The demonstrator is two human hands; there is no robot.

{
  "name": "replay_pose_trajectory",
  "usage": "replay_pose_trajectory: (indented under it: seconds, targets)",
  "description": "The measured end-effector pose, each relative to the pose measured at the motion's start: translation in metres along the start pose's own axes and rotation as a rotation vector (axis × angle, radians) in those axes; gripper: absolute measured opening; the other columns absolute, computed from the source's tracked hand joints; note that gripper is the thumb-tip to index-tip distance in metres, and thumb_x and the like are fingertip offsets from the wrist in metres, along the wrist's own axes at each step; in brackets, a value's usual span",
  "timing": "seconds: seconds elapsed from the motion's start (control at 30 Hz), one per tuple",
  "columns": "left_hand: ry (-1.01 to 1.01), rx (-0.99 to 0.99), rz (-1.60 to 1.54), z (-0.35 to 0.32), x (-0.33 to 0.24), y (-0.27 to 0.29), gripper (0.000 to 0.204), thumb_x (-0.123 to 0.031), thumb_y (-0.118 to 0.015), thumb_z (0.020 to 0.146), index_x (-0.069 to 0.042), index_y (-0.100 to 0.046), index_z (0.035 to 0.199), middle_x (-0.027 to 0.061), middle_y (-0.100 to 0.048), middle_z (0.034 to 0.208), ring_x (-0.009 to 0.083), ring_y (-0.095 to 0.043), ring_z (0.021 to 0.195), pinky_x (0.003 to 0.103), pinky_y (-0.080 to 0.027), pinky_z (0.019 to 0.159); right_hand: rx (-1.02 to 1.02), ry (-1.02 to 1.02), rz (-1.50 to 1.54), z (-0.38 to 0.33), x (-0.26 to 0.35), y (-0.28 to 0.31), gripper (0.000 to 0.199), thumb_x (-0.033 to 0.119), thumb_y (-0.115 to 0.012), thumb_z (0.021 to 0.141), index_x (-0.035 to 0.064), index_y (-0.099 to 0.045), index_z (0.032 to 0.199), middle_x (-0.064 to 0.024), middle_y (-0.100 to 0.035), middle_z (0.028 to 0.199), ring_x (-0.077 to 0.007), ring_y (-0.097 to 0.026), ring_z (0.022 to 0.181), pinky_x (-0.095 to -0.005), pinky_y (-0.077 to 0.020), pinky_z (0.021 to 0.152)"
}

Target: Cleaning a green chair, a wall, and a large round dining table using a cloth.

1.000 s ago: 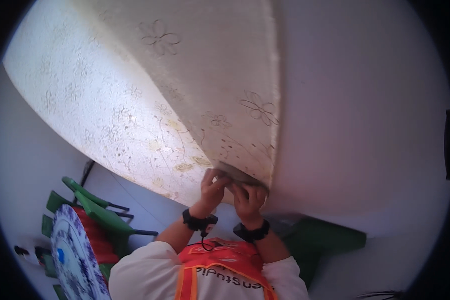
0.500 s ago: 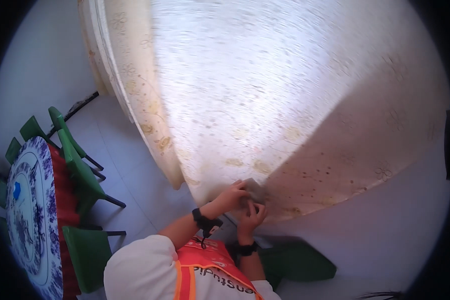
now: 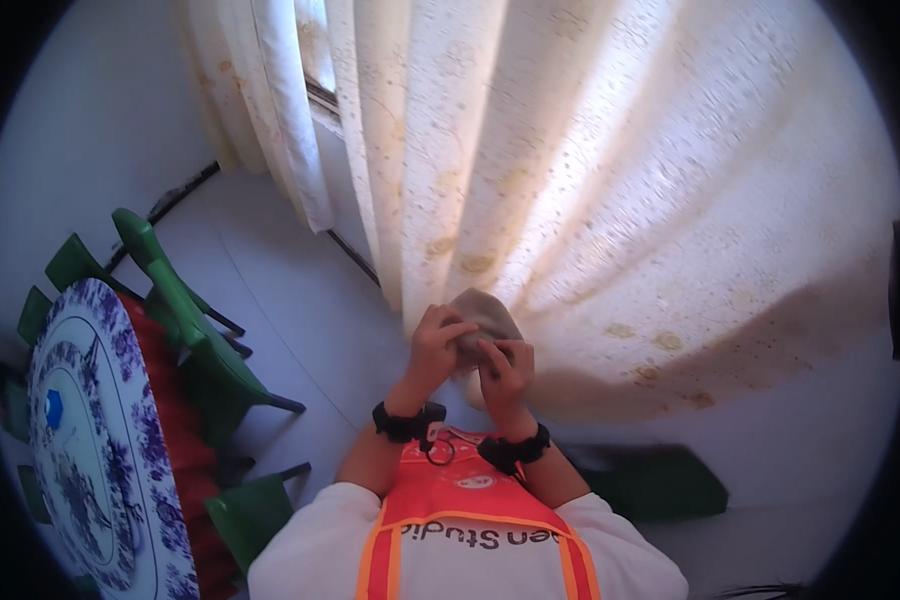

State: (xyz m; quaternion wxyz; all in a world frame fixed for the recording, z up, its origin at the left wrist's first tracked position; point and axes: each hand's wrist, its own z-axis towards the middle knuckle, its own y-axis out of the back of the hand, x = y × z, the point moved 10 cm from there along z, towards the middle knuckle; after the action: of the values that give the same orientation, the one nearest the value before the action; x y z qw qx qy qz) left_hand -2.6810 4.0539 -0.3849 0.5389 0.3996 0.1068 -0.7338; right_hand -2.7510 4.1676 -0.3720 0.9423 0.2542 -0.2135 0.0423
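Observation:
A cream, flower-patterned curtain (image 3: 560, 210) hangs in long folds in front of me, with its lower part reaching my hands. Both my hands are raised close together before my chest, at a greyish-brown, soft-looking piece, perhaps cloth (image 3: 487, 305). My left hand (image 3: 434, 352) has its fingers closed on the left side of this piece. From the right, my right hand (image 3: 507, 372) pinches its lower edge. Whether the piece is joined to the curtain cannot be made out. Black straps sit on both wrists.
A round table (image 3: 95, 430) with a blue-and-white patterned top and red skirt stands at the left, ringed by green chairs (image 3: 225, 375). Another dark green seat (image 3: 660, 480) is close by my right arm. Behind a second curtain panel (image 3: 295, 130) a window frame (image 3: 322, 95) shows.
The curtain hung spread and blurred by motion; now it falls in narrower folds, uncovering a strip of window and wall. My hands, still on the greyish-brown piece, appear higher in view.

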Motion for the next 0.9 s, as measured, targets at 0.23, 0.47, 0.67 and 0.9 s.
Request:
replay_pose_trajectory:
  seconds: [0.23, 0.47, 0.67, 0.9]
  targets:
    - [0.037, -0.162, 0.147, 0.025, 0.043, 0.064, 0.033, 0.011, -0.050, 0.059, -0.004, -0.064, 0.086, 0.0109, -0.052, 0.078, 0.0267, -0.051, 0.074, 0.033, -0.043, 0.064, 0.137, 0.082, 0.162, 0.051, 0.029, -0.069, 0.035, -0.006, -0.059, 0.053, 0.0070, -0.062, 0.086, -0.0092, -0.053, 0.078, -0.0272, -0.051, 0.071, -0.0345, -0.0434, 0.059]
    - [-0.089, -0.192, 0.321, 0.099, 0.085, 0.102, 0.030, 0.014, -0.050, 0.057, -0.002, -0.063, 0.079, 0.0086, -0.053, 0.076, 0.0255, -0.051, 0.072, 0.031, -0.044, 0.062, 0.157, -0.040, 0.391, 0.101, 0.011, -0.159, 0.038, -0.006, -0.057, 0.056, 0.0074, -0.060, 0.091, -0.0096, -0.052, 0.080, -0.0278, -0.053, 0.071, -0.0352, -0.0447, 0.059]
    - [-0.282, -0.067, 0.460, 0.188, 0.112, 0.098, 0.030, 0.011, -0.051, 0.054, -0.003, -0.063, 0.077, 0.0081, -0.053, 0.077, 0.0262, -0.051, 0.072, 0.033, -0.044, 0.060, 0.051, -0.048, 0.493, 0.161, -0.006, -0.216, 0.039, -0.006, -0.056, 0.056, 0.0056, -0.058, 0.092, -0.0100, -0.052, 0.078, -0.0281, -0.052, 0.071, -0.0353, -0.0444, 0.058]
    - [-0.244, 0.019, 0.439, 0.229, 0.225, 0.084, 0.029, 0.009, -0.052, 0.058, -0.004, -0.062, 0.083, 0.0084, -0.052, 0.082, 0.0274, -0.051, 0.077, 0.034, -0.044, 0.065, -0.031, -0.150, 0.117, 0.164, -0.061, -0.314, 0.044, -0.006, -0.056, 0.057, 0.0021, -0.053, 0.100, -0.0164, -0.050, 0.086, -0.0341, -0.051, 0.078, -0.0385, -0.0436, 0.066]
